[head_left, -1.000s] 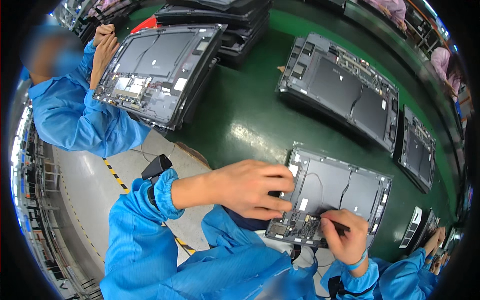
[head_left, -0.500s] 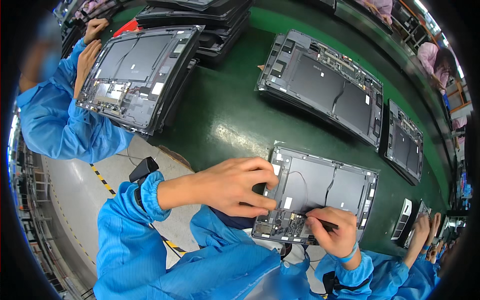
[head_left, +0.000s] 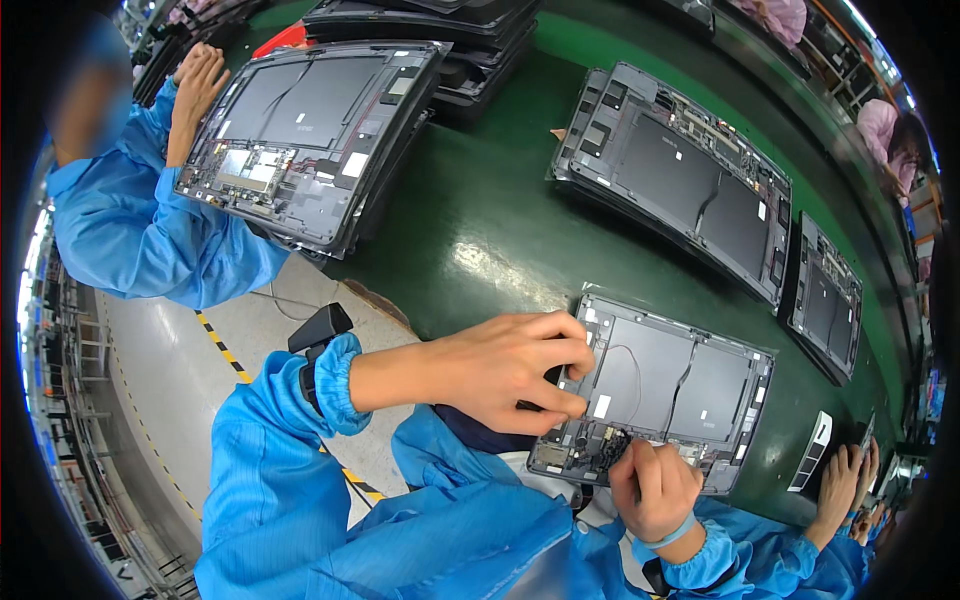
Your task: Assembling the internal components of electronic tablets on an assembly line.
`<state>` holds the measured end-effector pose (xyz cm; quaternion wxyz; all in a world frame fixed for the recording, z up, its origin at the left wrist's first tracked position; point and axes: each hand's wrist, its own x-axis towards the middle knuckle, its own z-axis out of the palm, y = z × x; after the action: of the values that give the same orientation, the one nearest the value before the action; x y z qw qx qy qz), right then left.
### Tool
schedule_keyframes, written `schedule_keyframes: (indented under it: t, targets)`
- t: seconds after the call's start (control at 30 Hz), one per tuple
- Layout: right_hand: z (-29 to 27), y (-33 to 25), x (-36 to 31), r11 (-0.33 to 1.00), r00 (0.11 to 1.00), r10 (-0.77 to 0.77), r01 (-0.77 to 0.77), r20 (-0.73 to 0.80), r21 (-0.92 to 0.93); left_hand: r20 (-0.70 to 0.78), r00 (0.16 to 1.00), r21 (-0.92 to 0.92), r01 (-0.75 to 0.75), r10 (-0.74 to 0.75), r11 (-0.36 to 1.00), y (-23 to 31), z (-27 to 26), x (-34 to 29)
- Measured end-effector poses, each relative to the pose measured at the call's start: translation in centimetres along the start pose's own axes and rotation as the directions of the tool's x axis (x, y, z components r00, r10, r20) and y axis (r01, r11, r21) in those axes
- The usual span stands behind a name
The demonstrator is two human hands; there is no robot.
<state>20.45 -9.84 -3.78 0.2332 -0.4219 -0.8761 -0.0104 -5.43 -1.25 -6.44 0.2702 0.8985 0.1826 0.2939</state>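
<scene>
An opened tablet [head_left: 655,360], its inside facing up, lies before me with two grey battery blocks and a circuit board along its near edge. My left hand [head_left: 500,370] grips its left edge, with bent fingertips and thumb on the rim. Closed over the circuit board, my right hand [head_left: 660,490] holds a dark tool that looks like a small black brush [head_left: 613,448]. The bristly end touches or hovers just above the board; I cannot tell which. A thin wire curves over the left battery.
Stacks of opened tablets stand at the far left [head_left: 310,120] and far right [head_left: 690,180], with a smaller stack [head_left: 825,300] beside the latter. A co-worker in blue [head_left: 170,230] works at left. Another person's hands [head_left: 845,485] are at right, near a white slotted piece [head_left: 812,450].
My right hand has turned and shifted slightly down, and the bristly end of the dark tool now shows over the board. My left hand keeps its hold. The whole view has shifted a little.
</scene>
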Motion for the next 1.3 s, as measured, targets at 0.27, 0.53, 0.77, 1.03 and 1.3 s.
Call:
schedule_keyframes:
  t: [0.27, 0.53, 0.77, 1.03, 1.3]
  targets:
    - [-2.3, 1.7, 3.2, 0.714, 0.854, 0.379, -0.515, 0.356, 0.474, -0.054, 0.996, 0.039, -0.069, 0.071, 0.997, 0.0, 0.2, -0.6]
    - [-1.7, 3.4, 6.8, 0.568, 0.87, 0.305, -0.493, 0.388, 0.659, -0.156, 0.987, -0.142, -0.069, 0.047, 0.987, -0.5, -0.1, -0.4]
    - [1.3, 5.4, 9.3, 0.516, 0.877, 0.261, -0.48, 0.404, 0.709, -0.297, 0.948, 0.069, 0.136, -0.109, 0.988, -1.0, -1.2, 0.4]
    - [1.9, 6.4, 10.0, 0.616, 0.927, 0.084, -0.336, 0.364, 0.713, -0.222, 0.975, 0.249, 0.057, 0.0, 0.967, -2.5, -1.3, 0.3]
    - [2.2, 6.4, 9.7, 0.76, 0.977, 0.02, -0.154, 0.214, 0.631, -0.169, 0.984, 0.285, -0.01, 0.06, 0.958, -3.1, -1.8, 0.7]
